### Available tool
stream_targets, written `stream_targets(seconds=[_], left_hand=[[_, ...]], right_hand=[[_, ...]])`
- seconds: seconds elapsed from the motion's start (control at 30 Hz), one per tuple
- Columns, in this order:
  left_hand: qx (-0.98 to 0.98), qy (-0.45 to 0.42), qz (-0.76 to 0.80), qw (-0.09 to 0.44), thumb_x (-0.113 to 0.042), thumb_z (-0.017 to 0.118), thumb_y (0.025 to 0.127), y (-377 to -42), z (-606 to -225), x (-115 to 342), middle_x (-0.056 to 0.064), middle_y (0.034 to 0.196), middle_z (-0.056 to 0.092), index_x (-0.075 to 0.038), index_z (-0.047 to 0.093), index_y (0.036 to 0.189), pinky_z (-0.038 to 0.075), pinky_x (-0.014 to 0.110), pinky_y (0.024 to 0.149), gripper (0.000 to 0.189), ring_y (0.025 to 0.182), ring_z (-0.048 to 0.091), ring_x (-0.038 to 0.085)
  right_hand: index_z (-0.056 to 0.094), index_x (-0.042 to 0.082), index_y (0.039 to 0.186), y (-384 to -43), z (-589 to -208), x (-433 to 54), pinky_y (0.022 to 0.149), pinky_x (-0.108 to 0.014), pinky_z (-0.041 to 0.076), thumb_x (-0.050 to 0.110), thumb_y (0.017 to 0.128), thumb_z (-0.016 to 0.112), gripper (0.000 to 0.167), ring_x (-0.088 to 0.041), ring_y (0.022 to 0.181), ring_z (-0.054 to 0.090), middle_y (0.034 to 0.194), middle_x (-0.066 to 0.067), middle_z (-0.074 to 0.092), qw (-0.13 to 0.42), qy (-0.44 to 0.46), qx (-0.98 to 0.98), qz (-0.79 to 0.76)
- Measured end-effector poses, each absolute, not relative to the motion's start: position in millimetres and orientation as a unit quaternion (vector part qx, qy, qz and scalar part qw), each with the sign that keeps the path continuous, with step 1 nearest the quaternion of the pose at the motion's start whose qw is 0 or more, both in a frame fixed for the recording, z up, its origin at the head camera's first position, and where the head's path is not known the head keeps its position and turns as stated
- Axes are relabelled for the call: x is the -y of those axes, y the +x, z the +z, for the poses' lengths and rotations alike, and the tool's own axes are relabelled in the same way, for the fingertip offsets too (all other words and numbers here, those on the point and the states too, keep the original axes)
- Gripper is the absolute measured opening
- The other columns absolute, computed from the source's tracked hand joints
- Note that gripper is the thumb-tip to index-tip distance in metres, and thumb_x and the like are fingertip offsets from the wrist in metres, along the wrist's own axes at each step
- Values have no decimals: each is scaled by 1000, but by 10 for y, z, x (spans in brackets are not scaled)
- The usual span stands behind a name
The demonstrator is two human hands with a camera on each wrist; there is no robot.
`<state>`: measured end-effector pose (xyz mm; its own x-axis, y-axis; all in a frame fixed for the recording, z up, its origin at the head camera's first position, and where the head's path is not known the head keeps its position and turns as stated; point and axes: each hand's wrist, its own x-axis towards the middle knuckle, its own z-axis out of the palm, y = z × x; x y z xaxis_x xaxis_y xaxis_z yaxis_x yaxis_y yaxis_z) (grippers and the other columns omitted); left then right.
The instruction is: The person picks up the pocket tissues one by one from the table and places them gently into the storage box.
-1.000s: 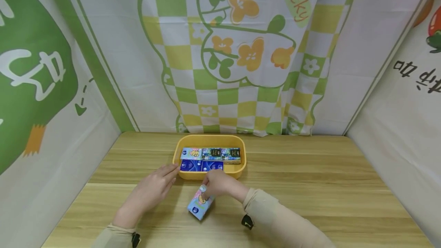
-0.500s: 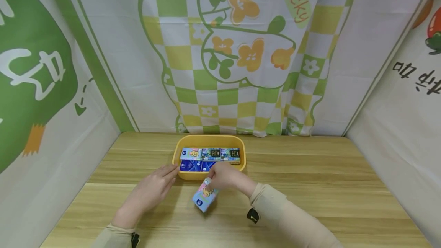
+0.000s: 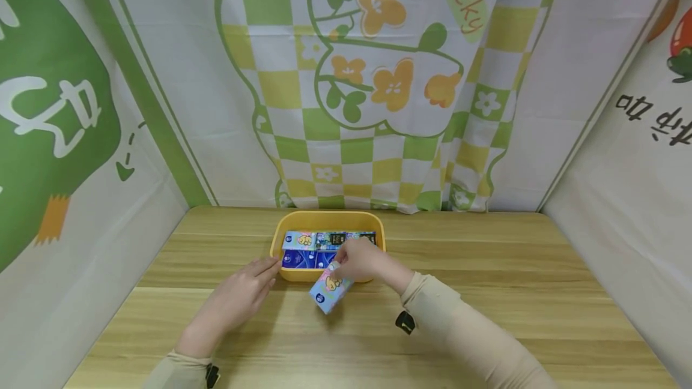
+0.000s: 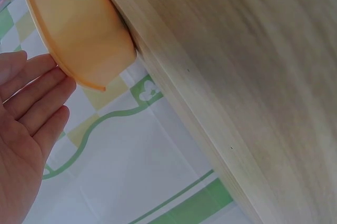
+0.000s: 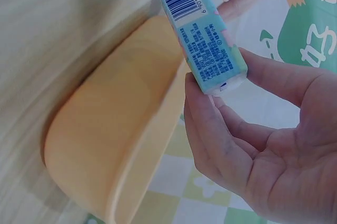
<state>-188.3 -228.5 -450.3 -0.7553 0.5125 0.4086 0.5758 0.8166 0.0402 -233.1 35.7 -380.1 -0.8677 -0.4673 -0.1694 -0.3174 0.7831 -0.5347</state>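
Note:
My right hand (image 3: pixel 361 259) pinches a light blue tissue pack (image 3: pixel 328 290) with a cartoon print, tilted just above the front rim of a yellow bin (image 3: pixel 303 276). In the right wrist view the pack (image 5: pixel 202 34) shows its barcode side, gripped at one end between thumb and fingers. My left hand (image 3: pixel 243 290) touches the bin's left front rim with nearly straight fingers; the left wrist view shows those fingertips against the bin (image 4: pixel 84 29). Inside lie a cartoon pack (image 3: pixel 299 240), dark patterned packs (image 3: pixel 331 240) and deep blue packs (image 3: pixel 298 259). My right hand hides the bin's front right part.
The bin stands near the back edge of a wooden table (image 3: pixel 465 299). Behind it hangs a checked, flowered curtain (image 3: pixel 357 155). White printed cloth (image 3: pixel 627 209) closes in the sides.
My right hand has lifted the cartoon tissue pack off the table and carried it forward and right, up to the bin's front rim. My left hand has stayed at the rim.

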Motion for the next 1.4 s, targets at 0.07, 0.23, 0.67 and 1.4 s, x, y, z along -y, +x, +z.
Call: stream_targets(seconds=[0.07,0.23,0.67,1.4], left_hand=[[934,-290,-80,193,-13,62,90,-1884,-4501,2286,18,128,59,1,60,123,50,50,98,36,115,58,37],[934,-291,-80,191,-13,62,90,-1886,-4500,2284,18,129,59,1,60,123,49,50,98,36,116,58,37],[933,-293,-82,194,-12,63,90,-1891,-4515,2290,18,129,59,1,61,123,50,50,97,36,115,58,37],[935,-289,-79,192,-13,62,91,-1886,-4518,2294,17,130,59,0,61,124,49,49,99,36,117,58,35]], right_hand=[[71,4,88,-2353,-3775,-372,50,-15,41,23,78,76,23,-8,62,49,70,2,59,144,-210,-934,-251],[71,4,95,-2408,-3722,-408,56,-17,49,23,78,77,26,-10,69,57,79,0,65,144,-198,-935,-254],[70,1,100,-2521,-3570,-471,63,-20,53,26,78,77,34,-14,76,61,91,-8,70,133,-196,-940,-246],[64,1,102,-2647,-3519,-617,54,-23,53,25,80,75,34,-14,65,59,90,-7,63,146,-129,-943,-272]])
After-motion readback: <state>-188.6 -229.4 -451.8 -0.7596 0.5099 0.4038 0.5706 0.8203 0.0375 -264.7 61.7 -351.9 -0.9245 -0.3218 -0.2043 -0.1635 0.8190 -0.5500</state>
